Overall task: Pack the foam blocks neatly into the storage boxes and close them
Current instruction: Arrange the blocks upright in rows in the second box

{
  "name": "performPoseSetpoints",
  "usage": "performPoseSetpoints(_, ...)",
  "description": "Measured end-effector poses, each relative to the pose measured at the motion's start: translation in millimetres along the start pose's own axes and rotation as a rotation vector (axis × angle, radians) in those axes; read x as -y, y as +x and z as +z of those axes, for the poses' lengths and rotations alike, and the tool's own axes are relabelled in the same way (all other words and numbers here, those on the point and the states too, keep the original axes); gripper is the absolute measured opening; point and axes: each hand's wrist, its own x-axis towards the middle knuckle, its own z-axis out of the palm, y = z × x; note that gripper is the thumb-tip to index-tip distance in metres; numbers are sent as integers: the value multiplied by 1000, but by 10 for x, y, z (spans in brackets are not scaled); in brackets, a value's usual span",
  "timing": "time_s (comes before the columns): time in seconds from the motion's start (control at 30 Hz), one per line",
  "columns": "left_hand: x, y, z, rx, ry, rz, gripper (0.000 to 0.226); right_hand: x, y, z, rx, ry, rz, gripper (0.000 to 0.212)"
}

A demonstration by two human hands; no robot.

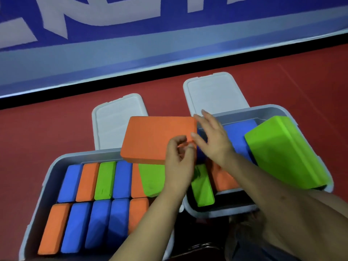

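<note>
Foam block [156, 138], flat orange slab

I see the left box [56, 162] packed edge-up; the tilted green block [282, 153] overhangs the right box [278, 110], partly blocking it.

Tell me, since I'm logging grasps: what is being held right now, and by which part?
The orange foam block, at its near right corner: the left hand pinches it there while the right hand touches the right edge with straight fingers.

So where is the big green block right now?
Head view, right side: the big green block lies tilted on the right box's far rim, beside a blue block.
</note>
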Motion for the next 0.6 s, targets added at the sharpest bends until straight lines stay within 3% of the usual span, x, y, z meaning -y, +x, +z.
performPoseSetpoints(0.07, 128, -27, 288, 194, 3, -121, 15, -361, -88, -55, -132, 84, 313, 54)
performPoseSetpoints(0.1, 229, -52, 425, 290, 9, -207, 12, -510, -168, -112, -114, 156, 535, 47)
performPoseSetpoints(0.17, 453, -105, 659, 433, 2, -384, 10, -777, -390, -172, 158, 359, 985, 27)
performPoseSetpoints(0.23, 692, -153, 805, 473, 4, -538, 12, -1002, -619, -160, 461, 522, 1290, 20)
performPoseSetpoints(0.27, 804, -155, 849, 471, -11, -605, 12, -1118, -691, -95, 504, 586, 1372, 21)
performPoseSetpoints(0.37, 1071, -95, 919, 465, -44, -742, 27, -1428, -791, 306, 353, 855, 1480, 27)
performPoseSetpoints(0.47, 1292, -3, 936, 387, -182, -850, 37, -1568, -804, 785, 375, 1096, 1531, 58)
performPoseSetpoints(0.6, 1477, 140, 960, 403, -255, -928, 48, -1823, -824, 1139, 207, 1313, 1680, 47)
